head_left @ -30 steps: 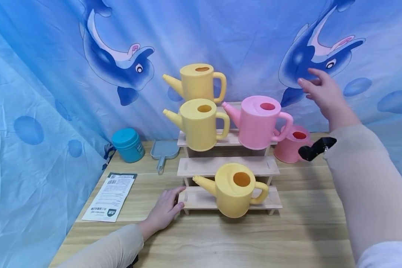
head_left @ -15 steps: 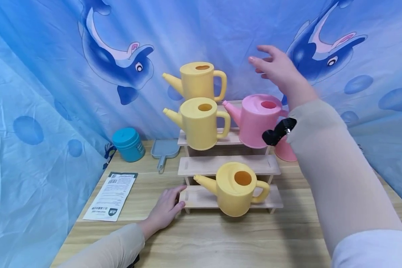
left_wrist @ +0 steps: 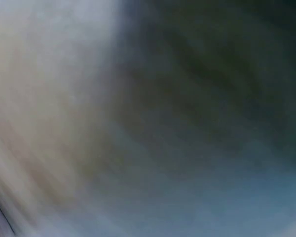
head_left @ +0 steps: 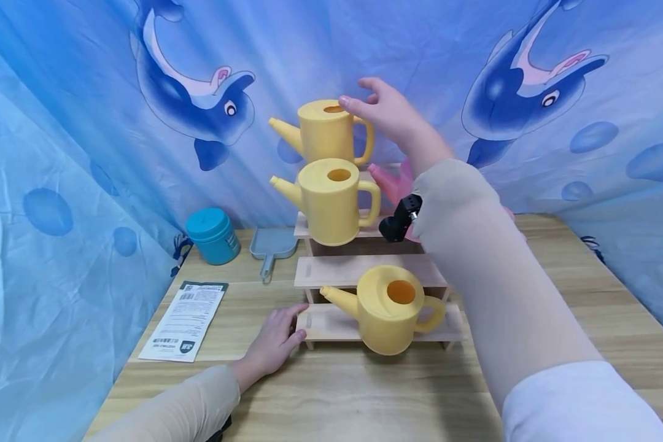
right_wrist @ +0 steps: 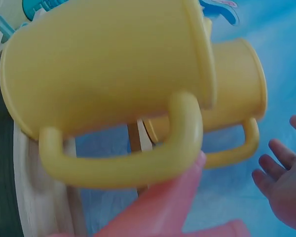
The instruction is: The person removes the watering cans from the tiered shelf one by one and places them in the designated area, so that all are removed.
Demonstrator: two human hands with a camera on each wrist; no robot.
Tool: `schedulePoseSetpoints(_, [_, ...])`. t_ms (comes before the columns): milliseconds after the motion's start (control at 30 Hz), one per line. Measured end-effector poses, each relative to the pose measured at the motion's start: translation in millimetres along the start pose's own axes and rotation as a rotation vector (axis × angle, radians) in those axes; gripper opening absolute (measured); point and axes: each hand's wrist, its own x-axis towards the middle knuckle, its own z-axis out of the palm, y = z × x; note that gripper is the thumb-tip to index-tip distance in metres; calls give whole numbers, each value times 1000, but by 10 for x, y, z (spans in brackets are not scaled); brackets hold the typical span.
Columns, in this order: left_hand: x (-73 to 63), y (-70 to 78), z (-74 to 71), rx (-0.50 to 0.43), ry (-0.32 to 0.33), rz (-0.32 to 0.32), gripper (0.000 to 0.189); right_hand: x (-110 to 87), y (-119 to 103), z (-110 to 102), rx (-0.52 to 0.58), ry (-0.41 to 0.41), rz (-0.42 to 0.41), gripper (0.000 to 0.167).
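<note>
My right hand (head_left: 383,110) is at the top yellow watering can (head_left: 326,132), thumb tip near its upper right rim and fingers spread. In the right wrist view, this hand (right_wrist: 288,187) appears apart from that can's handle (right_wrist: 232,157). A second yellow watering can (head_left: 331,205) stands one tier lower, beside a pink watering can (head_left: 385,183) largely hidden behind my forearm. On the lowest tier sits a third yellow watering can (head_left: 389,313). My left hand (head_left: 273,344) rests against the left end of the wooden stepped stand (head_left: 331,325), its thumb and forefinger extended. The left wrist view is too blurred to read.
A teal lidded tub (head_left: 212,236), a grey dustpan (head_left: 272,245) and a white printed packet (head_left: 185,322) lie left of the stand on the wooden table (head_left: 337,393). A blue curtain with printed dolphins (head_left: 199,104) hangs behind.
My right hand has swept left and slightly down, from beyond the pink watering can to the top yellow one. My right forearm now covers much of the pink can. My left hand stays put.
</note>
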Motion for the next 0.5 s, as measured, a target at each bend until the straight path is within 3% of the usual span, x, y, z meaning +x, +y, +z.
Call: schedulePoseSetpoints(500, [-17,-10,-5,-1,-18,-25,48,157,-39,216,20,-45,72,83])
